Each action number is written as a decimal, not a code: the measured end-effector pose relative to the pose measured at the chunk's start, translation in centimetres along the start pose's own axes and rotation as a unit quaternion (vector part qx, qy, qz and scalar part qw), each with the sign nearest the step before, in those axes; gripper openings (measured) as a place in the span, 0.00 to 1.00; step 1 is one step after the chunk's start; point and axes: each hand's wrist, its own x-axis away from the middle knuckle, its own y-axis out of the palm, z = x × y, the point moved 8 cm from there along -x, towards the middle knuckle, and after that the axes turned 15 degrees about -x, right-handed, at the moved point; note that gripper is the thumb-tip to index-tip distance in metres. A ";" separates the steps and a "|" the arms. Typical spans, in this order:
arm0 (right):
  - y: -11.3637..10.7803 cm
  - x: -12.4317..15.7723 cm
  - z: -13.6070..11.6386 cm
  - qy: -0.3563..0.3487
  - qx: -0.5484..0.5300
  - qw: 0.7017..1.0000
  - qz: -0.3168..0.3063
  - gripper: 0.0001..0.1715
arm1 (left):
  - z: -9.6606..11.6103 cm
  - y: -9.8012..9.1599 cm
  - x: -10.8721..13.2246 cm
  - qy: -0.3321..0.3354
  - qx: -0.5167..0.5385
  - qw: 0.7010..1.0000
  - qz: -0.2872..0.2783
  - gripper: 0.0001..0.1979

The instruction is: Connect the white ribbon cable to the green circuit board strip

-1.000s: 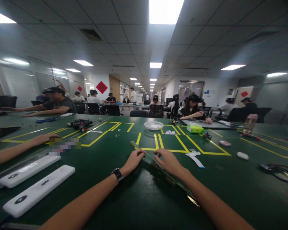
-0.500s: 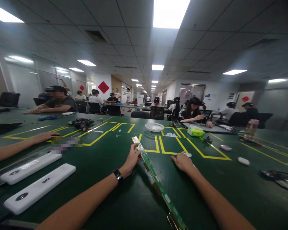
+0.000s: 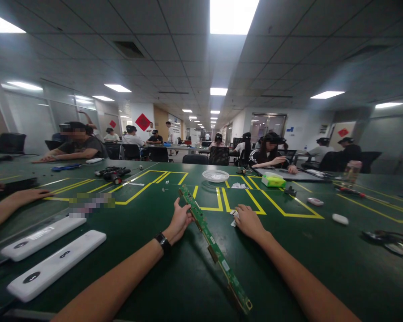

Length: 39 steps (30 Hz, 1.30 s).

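Note:
My left hand (image 3: 180, 220), with a black watch on the wrist, grips a long narrow green circuit board (image 3: 212, 247) near its far end. The board is lifted off the green table (image 3: 161, 273) and slants from the hand toward the near right. My right hand (image 3: 248, 221) lies on the table to the right of the board, apart from it, fingers curled over a small white piece (image 3: 234, 213) by a yellow line. What it pinches, if anything, is hidden.
Two white oblong devices (image 3: 55, 264) lie at the near left. A neighbour's forearm (image 3: 10, 203) rests on the left. Farther off are a white dish (image 3: 215, 175), a green box (image 3: 273, 180), a black tool (image 3: 112, 173), small white parts at right, and seated people around.
My right hand let go of the board and moved right to the white piece. My left hand lifted the board off the table and swung it more lengthwise toward me.

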 end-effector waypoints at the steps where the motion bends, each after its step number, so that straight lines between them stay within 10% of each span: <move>1: 0.2 0.0 0.5 0.012 0.005 1.000 -0.014 0.23 | 0.0 0.1 0.0 -0.007 0.009 1.000 -0.003 0.33; 7: 1.0 -0.1 1.3 0.027 0.009 0.998 -0.050 0.20 | 0.2 1.7 0.8 -0.020 -0.008 0.997 -0.076 0.05; 39: 0.6 -0.2 1.8 0.078 -0.023 0.996 -0.023 0.21 | -2.2 4.0 2.8 -0.002 -0.145 0.969 -0.200 0.26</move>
